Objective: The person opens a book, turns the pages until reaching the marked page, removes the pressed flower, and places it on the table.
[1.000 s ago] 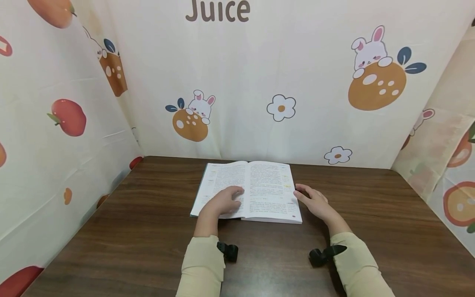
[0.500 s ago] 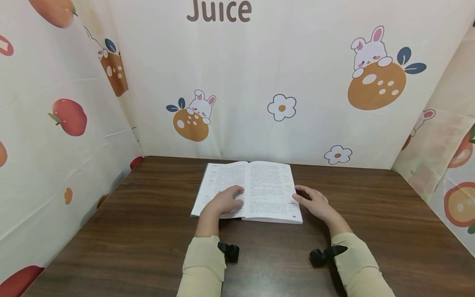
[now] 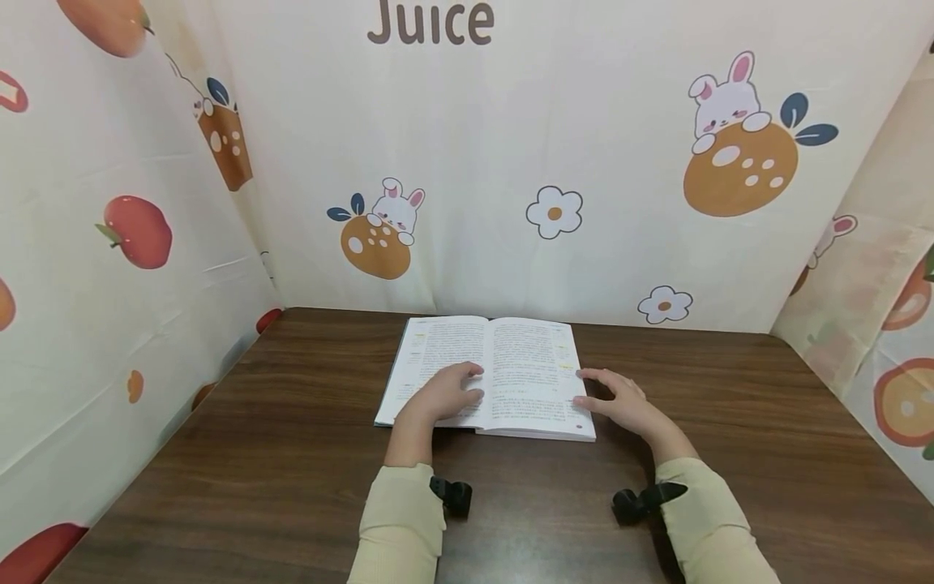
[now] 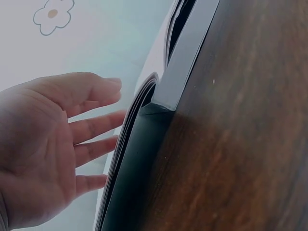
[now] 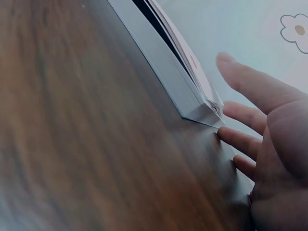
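An open book (image 3: 527, 365) with printed pages lies on the table, a few lines of its text highlighted yellow. My left hand (image 3: 438, 393) is over the lower part of the left page, fingers relaxed and fingertips at the paper. In the left wrist view its palm and spread fingers (image 4: 98, 127) show beside the curved pages (image 4: 156, 67). At the right edge of the book is my right hand (image 3: 623, 401), thumb over the page margin. The right wrist view has its fingers (image 5: 240, 139) loosely extended by the book's corner (image 5: 195, 108), gripping nothing.
The brown wooden table (image 3: 277, 454) extends around the book on both sides. A printed cloth wall (image 3: 467, 162) stands behind the far edge. Black wrist cameras (image 3: 454, 496) are strapped over both sleeves.
The thumb and fingers of my right hand have shifted slightly down along the right page edge, toward me. My left hand has hardly moved, and the book stays in place.
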`<state>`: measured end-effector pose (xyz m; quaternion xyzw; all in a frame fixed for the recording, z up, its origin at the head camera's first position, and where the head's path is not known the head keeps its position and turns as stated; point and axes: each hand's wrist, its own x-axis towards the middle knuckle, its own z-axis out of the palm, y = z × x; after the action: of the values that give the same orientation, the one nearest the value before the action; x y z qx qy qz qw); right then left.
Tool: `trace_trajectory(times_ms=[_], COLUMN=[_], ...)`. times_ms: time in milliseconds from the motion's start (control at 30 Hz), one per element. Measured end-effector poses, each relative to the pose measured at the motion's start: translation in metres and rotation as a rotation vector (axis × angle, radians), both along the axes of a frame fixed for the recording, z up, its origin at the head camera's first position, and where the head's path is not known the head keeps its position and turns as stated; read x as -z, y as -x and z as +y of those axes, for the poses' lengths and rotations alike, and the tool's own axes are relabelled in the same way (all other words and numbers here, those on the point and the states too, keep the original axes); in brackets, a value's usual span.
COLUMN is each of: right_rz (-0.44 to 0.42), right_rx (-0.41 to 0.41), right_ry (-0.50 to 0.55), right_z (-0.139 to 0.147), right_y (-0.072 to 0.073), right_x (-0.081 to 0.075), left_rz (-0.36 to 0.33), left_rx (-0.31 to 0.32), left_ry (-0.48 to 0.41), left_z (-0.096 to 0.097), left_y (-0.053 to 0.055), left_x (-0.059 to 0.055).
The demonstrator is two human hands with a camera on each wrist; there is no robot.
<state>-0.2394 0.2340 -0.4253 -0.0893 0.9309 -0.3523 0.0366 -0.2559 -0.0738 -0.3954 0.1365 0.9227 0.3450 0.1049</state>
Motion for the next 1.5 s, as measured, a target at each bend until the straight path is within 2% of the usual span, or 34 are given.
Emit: trace_trajectory(times_ms=[300,833,1167,1367,1500], right_rz=[0.011,-0.067,-0.079,-0.012,0.040], right_rx=[-0.129,-0.229,-0.200,-0.178,-0.155], right_ry=[0.045,0.052,0.048,0.037,0.032], right_z=[0.007,0.016,0.014,0.010,0.006], right_y=[-0.002,-0.002,-0.001,-0.001,-0.002], right_x=[0.001,0.000,-0.001,0.000,0.000], left_rz=[0.009,0.018,0.051,0.060,0.077], left_rx=[0.002,-0.037,-0.041,-0.036,-0.004], left_ry=[-0.020,-0.076,-0.091,-0.093,-0.092], left_z=[-0.002,-0.001,0.002,0.005,0.012], left_y=[0.001,0.000,0.000,-0.001,-0.003], left_x=[-0.003,-0.011,-0.013,-0.015,-0.016])
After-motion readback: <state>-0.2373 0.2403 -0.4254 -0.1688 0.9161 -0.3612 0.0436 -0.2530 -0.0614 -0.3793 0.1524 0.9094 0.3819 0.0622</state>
